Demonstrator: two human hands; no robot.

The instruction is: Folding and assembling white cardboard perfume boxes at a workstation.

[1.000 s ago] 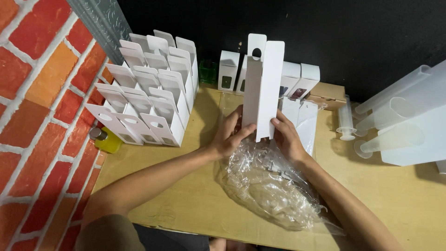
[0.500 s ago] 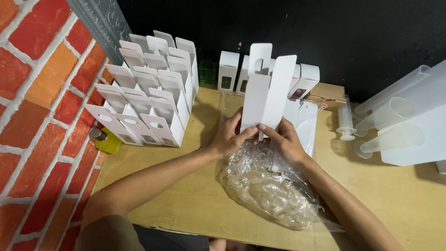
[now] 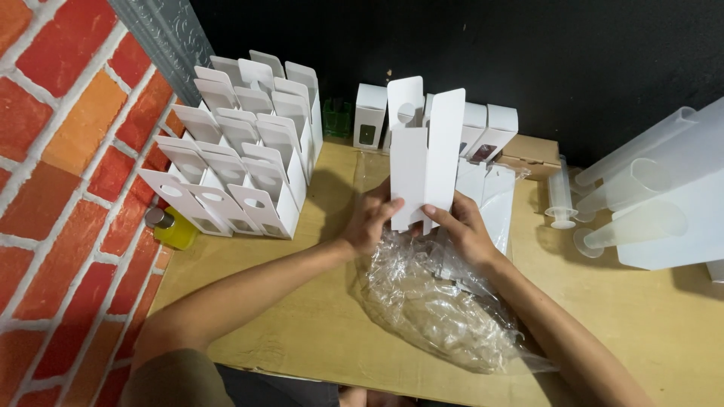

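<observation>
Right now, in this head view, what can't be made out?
- Left hand fingertips: hidden behind the white carton.
- Contents of the clear plastic bag: blurred by crinkled film.
- Frosted tubes: cut off by the right edge.
- Small yellow bottle: partly hidden by the rows of folded cartons.
</observation>
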